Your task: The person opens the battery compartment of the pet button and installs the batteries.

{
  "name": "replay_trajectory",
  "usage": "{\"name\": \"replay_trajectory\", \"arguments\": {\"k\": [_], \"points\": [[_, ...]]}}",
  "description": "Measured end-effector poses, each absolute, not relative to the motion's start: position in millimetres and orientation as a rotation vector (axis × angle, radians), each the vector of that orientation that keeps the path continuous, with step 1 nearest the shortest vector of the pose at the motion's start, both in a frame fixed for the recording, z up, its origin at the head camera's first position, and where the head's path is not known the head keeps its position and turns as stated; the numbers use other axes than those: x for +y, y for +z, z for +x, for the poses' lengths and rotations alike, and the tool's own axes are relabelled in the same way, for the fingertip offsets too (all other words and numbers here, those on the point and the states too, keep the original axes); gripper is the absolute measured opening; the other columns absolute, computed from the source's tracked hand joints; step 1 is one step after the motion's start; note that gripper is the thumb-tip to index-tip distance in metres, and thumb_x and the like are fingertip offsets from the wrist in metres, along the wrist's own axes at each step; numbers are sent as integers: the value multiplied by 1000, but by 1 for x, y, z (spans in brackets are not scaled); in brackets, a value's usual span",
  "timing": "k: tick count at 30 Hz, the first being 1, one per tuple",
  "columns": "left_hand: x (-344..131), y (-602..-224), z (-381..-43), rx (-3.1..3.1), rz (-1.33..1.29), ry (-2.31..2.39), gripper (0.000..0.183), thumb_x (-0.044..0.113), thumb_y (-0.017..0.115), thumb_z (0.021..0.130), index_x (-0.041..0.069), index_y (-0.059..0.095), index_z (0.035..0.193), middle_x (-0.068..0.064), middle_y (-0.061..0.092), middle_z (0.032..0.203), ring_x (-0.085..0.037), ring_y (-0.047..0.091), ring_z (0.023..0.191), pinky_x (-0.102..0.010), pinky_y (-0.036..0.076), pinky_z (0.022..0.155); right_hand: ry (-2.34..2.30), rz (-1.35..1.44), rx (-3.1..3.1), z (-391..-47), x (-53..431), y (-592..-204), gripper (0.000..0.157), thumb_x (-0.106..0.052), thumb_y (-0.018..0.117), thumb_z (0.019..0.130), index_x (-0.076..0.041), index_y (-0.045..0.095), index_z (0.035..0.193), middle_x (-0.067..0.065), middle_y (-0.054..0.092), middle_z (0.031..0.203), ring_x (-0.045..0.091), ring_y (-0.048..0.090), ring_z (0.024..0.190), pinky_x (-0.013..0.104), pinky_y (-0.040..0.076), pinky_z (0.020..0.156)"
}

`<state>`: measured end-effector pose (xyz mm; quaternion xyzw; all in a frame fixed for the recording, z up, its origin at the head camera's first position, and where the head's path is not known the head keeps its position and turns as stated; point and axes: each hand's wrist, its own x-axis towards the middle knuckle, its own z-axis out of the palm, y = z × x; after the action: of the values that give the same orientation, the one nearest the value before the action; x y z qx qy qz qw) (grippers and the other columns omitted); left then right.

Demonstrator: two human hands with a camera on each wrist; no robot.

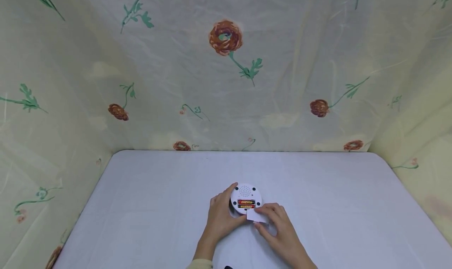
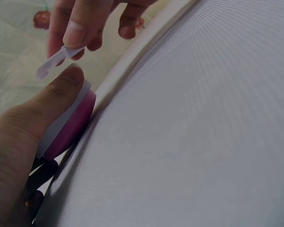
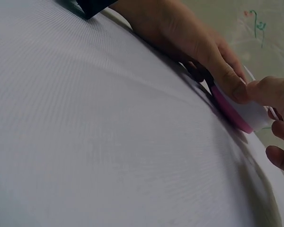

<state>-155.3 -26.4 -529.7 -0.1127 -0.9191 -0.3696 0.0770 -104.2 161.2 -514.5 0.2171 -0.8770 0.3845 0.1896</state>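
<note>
A round white device (image 1: 245,191) with a pink lower part (image 2: 72,126) lies with its perforated, footed side up on the white table. Two red-and-yellow batteries (image 1: 246,204) sit side by side in its uncovered compartment. My left hand (image 1: 220,217) grips the device from the left, thumb at the near edge and fingers round the far side. Between thumb and fingers, my right hand (image 1: 282,231) pinches a thin white battery cover (image 1: 257,216), just in front of the compartment. In the left wrist view the cover stands tilted above the device's rim.
The white tabletop (image 1: 159,206) stretches out on both sides of the hands. A flower-patterned curtain (image 1: 275,76) hangs behind its far edge and along both sides. A small dark object (image 1: 228,267) peeks in at the bottom edge of the head view.
</note>
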Motion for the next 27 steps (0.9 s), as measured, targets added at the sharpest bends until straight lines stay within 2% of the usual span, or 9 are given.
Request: {"name": "replay_trajectory", "arguments": {"k": [4, 13, 17, 27], "points": [[-27, -529, -156, -2738, -351, -1109, 96, 48, 82, 65, 24, 35, 145, 1, 51, 140, -17, 50, 127, -43, 34, 104, 1068, 615, -2424, -107, 159, -510, 43, -9, 78, 75, -17, 65, 115, -6, 55, 112, 5, 44, 97, 14, 38, 72], [-28, -530, -158, -2721, -382, -1136, 100, 58, 79, 63, 23, 35, 145, 2, 51, 141, -17, 51, 125, -41, 33, 104, 1062, 592, -2466, -111, 155, -506, 40, -13, 76, 78, -22, 64, 115, -8, 54, 113, 4, 45, 92, 16, 40, 63], [-28, -530, -158, -2721, -388, -1136, 100, 58, 80, 63, 24, 35, 145, 2, 51, 141, -17, 51, 125, -42, 33, 104, 1044, 587, -2475, -113, 153, -505, 39, -14, 76, 79, -23, 65, 115, -8, 54, 113, 4, 45, 92, 15, 40, 63], [-29, -531, -157, -2723, -384, -1132, 98, 58, 79, 64, 23, 36, 145, 2, 50, 141, -18, 51, 125, -43, 34, 104, 1011, 616, -2518, -117, 149, -502, 37, -20, 73, 82, -23, 65, 117, -9, 56, 115, 2, 47, 102, 17, 41, 73]]}}
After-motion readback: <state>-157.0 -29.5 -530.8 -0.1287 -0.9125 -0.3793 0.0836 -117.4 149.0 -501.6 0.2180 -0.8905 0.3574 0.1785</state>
